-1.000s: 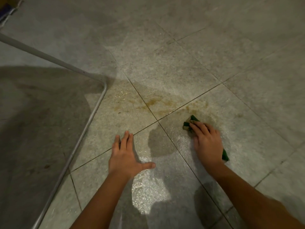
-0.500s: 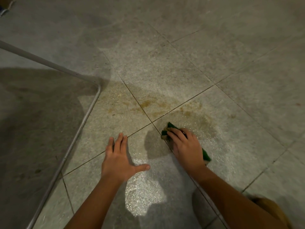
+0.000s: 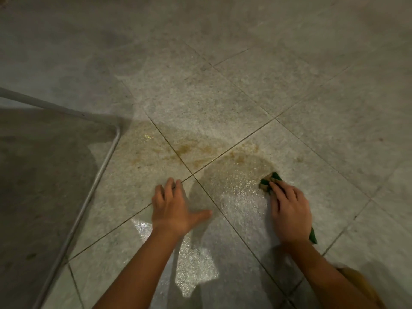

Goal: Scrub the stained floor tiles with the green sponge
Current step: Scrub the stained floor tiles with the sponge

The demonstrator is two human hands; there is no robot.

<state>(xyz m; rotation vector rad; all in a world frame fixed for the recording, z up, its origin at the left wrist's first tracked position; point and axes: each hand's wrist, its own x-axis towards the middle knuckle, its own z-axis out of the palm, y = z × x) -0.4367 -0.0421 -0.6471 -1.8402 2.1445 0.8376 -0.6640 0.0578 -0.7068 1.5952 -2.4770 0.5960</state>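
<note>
Item: pale grey metal tube (image 3: 100, 175), thin and round, entering from the left edge, bent at a rounded corner and running down to the bottom edge. Inside its angle lies a darker, dull grey area (image 3: 40, 186) — mat or shadow, cannot tell. Item: mustard-yellow cloth (image 3: 361, 284) at the lower right — only a small patch shows.
</note>
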